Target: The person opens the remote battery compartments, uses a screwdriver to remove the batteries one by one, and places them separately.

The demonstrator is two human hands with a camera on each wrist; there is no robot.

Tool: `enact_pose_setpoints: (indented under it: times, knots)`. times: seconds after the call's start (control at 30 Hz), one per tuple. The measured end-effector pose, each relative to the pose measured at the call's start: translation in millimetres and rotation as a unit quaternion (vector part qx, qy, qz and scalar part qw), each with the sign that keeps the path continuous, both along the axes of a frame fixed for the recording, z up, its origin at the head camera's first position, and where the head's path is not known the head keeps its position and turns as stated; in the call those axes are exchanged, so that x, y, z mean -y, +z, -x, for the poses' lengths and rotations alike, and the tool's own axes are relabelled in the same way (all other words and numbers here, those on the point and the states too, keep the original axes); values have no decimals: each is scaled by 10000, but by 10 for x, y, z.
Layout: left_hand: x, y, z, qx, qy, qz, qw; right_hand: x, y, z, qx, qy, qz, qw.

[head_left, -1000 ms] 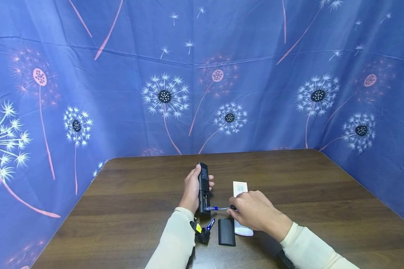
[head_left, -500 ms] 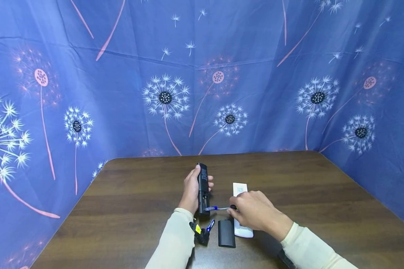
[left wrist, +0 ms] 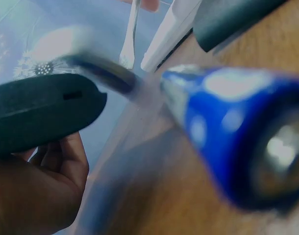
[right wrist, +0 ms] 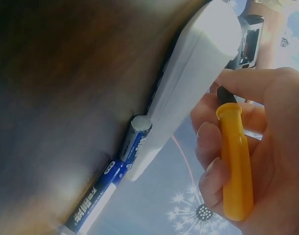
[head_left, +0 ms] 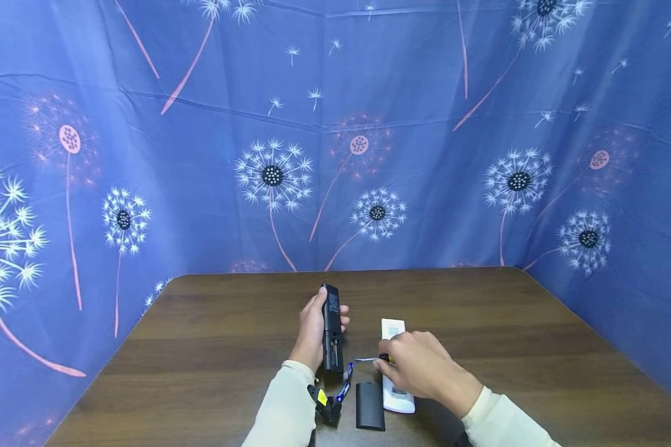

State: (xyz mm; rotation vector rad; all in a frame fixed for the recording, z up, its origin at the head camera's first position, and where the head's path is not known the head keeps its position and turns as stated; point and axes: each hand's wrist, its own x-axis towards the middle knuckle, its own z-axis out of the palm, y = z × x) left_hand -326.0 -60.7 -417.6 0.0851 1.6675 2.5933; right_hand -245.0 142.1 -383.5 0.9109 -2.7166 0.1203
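My left hand (head_left: pixel 310 332) grips a black remote control (head_left: pixel 332 313), its battery compartment uncovered and facing up. In my right hand (head_left: pixel 425 369) is a screwdriver (right wrist: pixel 236 171) with a yellow handle; its metal shaft points left, apart from the remote. Two blue-and-silver AAA batteries are just below the remote's lower end: one battery (head_left: pixel 348 371) is close to the compartment, the other (head_left: pixel 343 392) nearer the left wrist. The left wrist view shows a blurred battery (left wrist: pixel 110 73) beside the remote's end and a large one close to the camera.
A black battery cover (head_left: pixel 370 406) lies on the wooden table (head_left: pixel 229 347), beside a white remote (head_left: pixel 398 400) under my right hand. Black wrist gear (head_left: pixel 327 410) sits on the left sleeve. Blue dandelion-patterned cloth (head_left: pixel 324 124) hangs behind the table.
The battery at the screwdriver tip has left the compartment and sits lower, near the other battery. The screwdriver tip is now free. The head view has tilted slightly up.
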Motion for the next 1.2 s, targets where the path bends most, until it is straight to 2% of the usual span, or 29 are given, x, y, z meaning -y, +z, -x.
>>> enact_pose_setpoints:
  times: [0.17, 0.4, 0.57, 0.7, 1.07, 1.2]
  knots:
    - [5, 8, -7, 6, -12, -17, 10000, -7, -2, -21, 101, -178, -20, 9998]
    - [-18, 30, 4, 165, 31, -155, 9997, -8, 31, -49, 81, -155, 25, 9998]
    - [-30, 27, 14, 262, 46, -192, 9995, 2, 50, -64, 358, -188, 236, 9989]
    - [-25, 11, 13, 299, 66, -206, 9993, 14, 46, -80, 519, -173, 323, 9980]
    - [14, 1, 16, 212, 45, -102, 9997, 6, 58, -120, 522, -8, 535, 9972]
    - [7, 13, -1, 234, 35, -188, 9995, 10, 67, -136, 571, 17, 620, 9964]
